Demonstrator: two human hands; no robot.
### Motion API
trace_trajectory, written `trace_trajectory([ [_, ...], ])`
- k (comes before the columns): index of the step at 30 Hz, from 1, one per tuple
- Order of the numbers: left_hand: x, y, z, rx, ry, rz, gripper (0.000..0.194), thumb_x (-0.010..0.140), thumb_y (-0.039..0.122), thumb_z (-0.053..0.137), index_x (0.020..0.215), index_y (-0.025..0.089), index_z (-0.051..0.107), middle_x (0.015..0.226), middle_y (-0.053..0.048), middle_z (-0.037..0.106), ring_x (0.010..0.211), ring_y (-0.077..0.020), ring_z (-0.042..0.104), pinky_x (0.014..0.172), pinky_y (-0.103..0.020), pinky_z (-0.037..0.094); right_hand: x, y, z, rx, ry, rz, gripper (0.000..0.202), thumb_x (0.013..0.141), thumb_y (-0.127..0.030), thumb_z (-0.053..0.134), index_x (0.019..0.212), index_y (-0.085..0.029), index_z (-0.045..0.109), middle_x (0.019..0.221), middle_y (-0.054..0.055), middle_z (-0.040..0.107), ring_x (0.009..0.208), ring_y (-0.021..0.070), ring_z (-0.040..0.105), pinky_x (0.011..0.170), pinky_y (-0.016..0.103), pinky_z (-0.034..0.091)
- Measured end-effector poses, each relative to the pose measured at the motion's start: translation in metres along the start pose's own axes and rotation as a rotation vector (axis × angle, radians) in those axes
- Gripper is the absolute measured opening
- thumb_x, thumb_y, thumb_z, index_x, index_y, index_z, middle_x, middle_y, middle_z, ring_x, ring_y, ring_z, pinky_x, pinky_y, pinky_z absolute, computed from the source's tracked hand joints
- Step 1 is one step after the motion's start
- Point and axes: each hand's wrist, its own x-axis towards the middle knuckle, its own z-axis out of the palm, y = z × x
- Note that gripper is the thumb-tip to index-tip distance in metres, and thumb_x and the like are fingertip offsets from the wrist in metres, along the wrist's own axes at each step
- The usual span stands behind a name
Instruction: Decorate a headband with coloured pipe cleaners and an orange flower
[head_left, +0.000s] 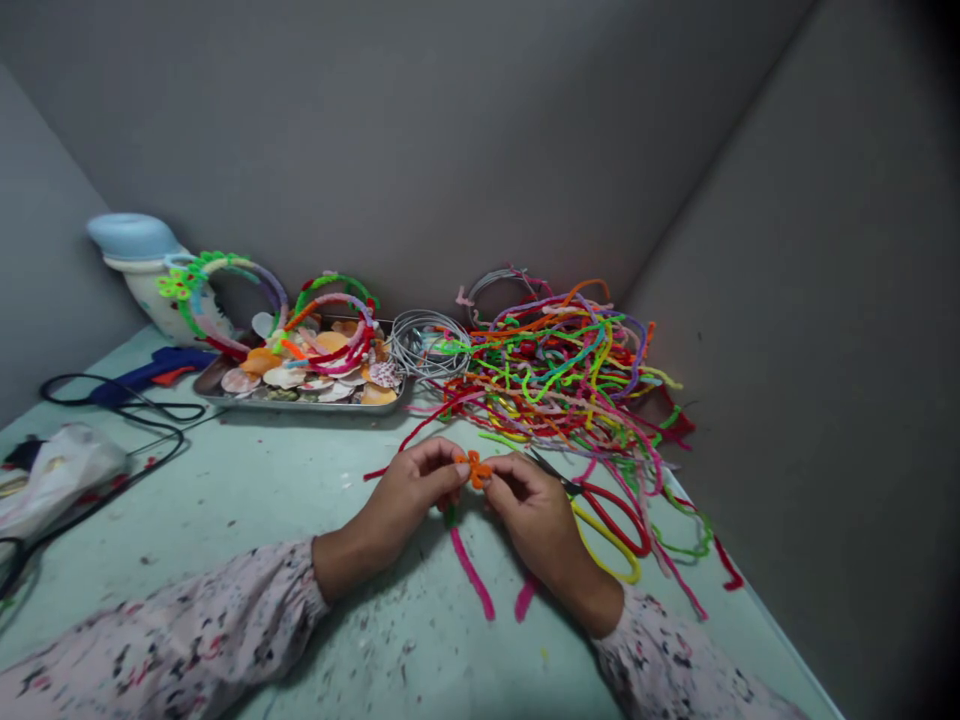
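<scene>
Between my two hands is a small orange pipe-cleaner flower (475,470) with rounded loops. My left hand (424,480) pinches its left side between thumb and forefinger. On the other side, my right hand (534,505) pinches the flower's right edge. Below my left hand, a pink pipe cleaner (474,575) with a green part near its top slants down; its upper end is hidden by the fingers. Another pink piece (526,598) shows under my right wrist. Scissors (611,520) with red and yellow handles lie just right of my right hand.
A heap of colourful pipe cleaners (562,360) lies at the back right, beside coiled wire (429,345). The metal tray (300,406) holds shells and decorated hoops. At left are a blue glue gun (146,372), a black cord (176,435), a plastic bag (71,470) and a blue-lidded container (135,240).
</scene>
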Motion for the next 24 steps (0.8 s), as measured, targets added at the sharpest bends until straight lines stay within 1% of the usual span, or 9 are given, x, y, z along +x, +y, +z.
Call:
trace_trajectory([
  [3, -0.0001, -0.0015, -0.0001, -0.004, -0.012, -0.012, 0.009, 0.081, 0.024, 0.061, 0.081, 0.017, 0.056, 0.059, 0.002, 0.057, 0.052, -0.0084, 0.048, 0.052, -0.020, 0.036, -0.0009, -0.0013, -0.0022, 0.051, 0.013, 0.017, 0.017, 0.085, -0.025, 0.056, 0.098, -0.020, 0.065, 0.090, 0.004, 0.066, 0.078, 0.0162, 0.060, 0.068, 0.027, 0.049],
  [5, 0.0001, -0.0017, 0.0005, 0.016, -0.009, -0.024, 0.009, 0.081, 0.025, 0.060, 0.083, 0.017, 0.055, 0.058, 0.001, 0.060, 0.051, -0.0091, 0.050, 0.051, -0.020, 0.035, -0.0016, -0.0029, -0.0039, 0.083, 0.008, 0.033, 0.021, 0.087, -0.028, 0.054, 0.104, -0.020, 0.063, 0.093, 0.005, 0.066, 0.079, 0.0168, 0.062, 0.069, 0.028, 0.049],
  [7, 0.0003, -0.0012, 0.0014, 0.045, -0.002, -0.041, 0.011, 0.081, 0.025, 0.061, 0.083, 0.017, 0.055, 0.056, 0.000, 0.062, 0.049, -0.0098, 0.052, 0.049, -0.020, 0.035, -0.0021, -0.0047, -0.0046, 0.080, -0.005, 0.024, 0.021, 0.087, -0.030, 0.054, 0.103, -0.020, 0.063, 0.093, 0.005, 0.067, 0.081, 0.0172, 0.062, 0.071, 0.028, 0.049],
  [9, 0.0006, -0.0005, 0.0027, 0.068, 0.004, -0.052, 0.012, 0.080, 0.026, 0.062, 0.083, 0.016, 0.056, 0.055, -0.001, 0.063, 0.048, -0.0102, 0.053, 0.048, -0.020, 0.035, -0.0020, -0.0059, -0.0039, 0.051, -0.009, -0.001, 0.018, 0.086, -0.029, 0.056, 0.099, -0.020, 0.065, 0.094, 0.005, 0.066, 0.083, 0.0176, 0.062, 0.073, 0.028, 0.049],
  [11, 0.0007, 0.0001, 0.0040, 0.077, 0.007, -0.055, 0.013, 0.078, 0.026, 0.064, 0.082, 0.015, 0.057, 0.056, -0.002, 0.064, 0.049, -0.0103, 0.054, 0.048, -0.020, 0.035, -0.0016, -0.0058, -0.0024, 0.036, -0.008, 0.008, 0.014, 0.085, -0.029, 0.057, 0.092, -0.020, 0.066, 0.088, 0.004, 0.066, 0.078, 0.0165, 0.061, 0.069, 0.027, 0.048],
  [13, 0.0006, 0.0004, 0.0054, 0.071, 0.013, -0.061, 0.015, 0.077, 0.026, 0.067, 0.082, 0.014, 0.060, 0.058, -0.002, 0.065, 0.051, -0.0106, 0.056, 0.048, -0.020, 0.036, -0.0007, -0.0043, -0.0009, 0.068, -0.010, 0.061, 0.013, 0.085, -0.030, 0.057, 0.088, -0.019, 0.064, 0.078, 0.002, 0.065, 0.067, 0.0148, 0.059, 0.062, 0.026, 0.047],
  [15, 0.0005, 0.0009, 0.0068, 0.059, 0.027, -0.054, 0.016, 0.075, 0.026, 0.069, 0.084, 0.013, 0.063, 0.062, -0.002, 0.065, 0.054, -0.0111, 0.058, 0.051, -0.021, 0.039, 0.0003, -0.0024, 0.0001, 0.120, -0.012, 0.122, 0.014, 0.086, -0.031, 0.057, 0.088, -0.018, 0.062, 0.073, 0.001, 0.063, 0.062, 0.0138, 0.057, 0.057, 0.025, 0.045],
  [19, -0.0005, 0.0035, 0.0086, 0.091, 0.072, -0.014, 0.017, 0.073, 0.024, 0.070, 0.084, 0.012, 0.067, 0.068, -0.003, 0.066, 0.057, -0.0108, 0.058, 0.054, -0.022, 0.043, 0.0020, -0.0008, 0.0005, 0.115, -0.008, 0.151, 0.013, 0.085, -0.031, 0.057, 0.085, -0.018, 0.060, 0.068, -0.001, 0.060, 0.060, 0.0132, 0.054, 0.056, 0.024, 0.043],
  [24, -0.0010, 0.0049, 0.0069, 0.192, 0.106, 0.002, 0.016, 0.077, 0.027, 0.066, 0.083, 0.012, 0.068, 0.067, -0.001, 0.065, 0.052, -0.0088, 0.055, 0.049, -0.020, 0.040, 0.0024, -0.0035, 0.0006, 0.107, -0.047, 0.180, 0.015, 0.084, -0.031, 0.057, 0.078, -0.017, 0.059, 0.059, -0.003, 0.054, 0.053, 0.0111, 0.048, 0.051, 0.023, 0.039],
])
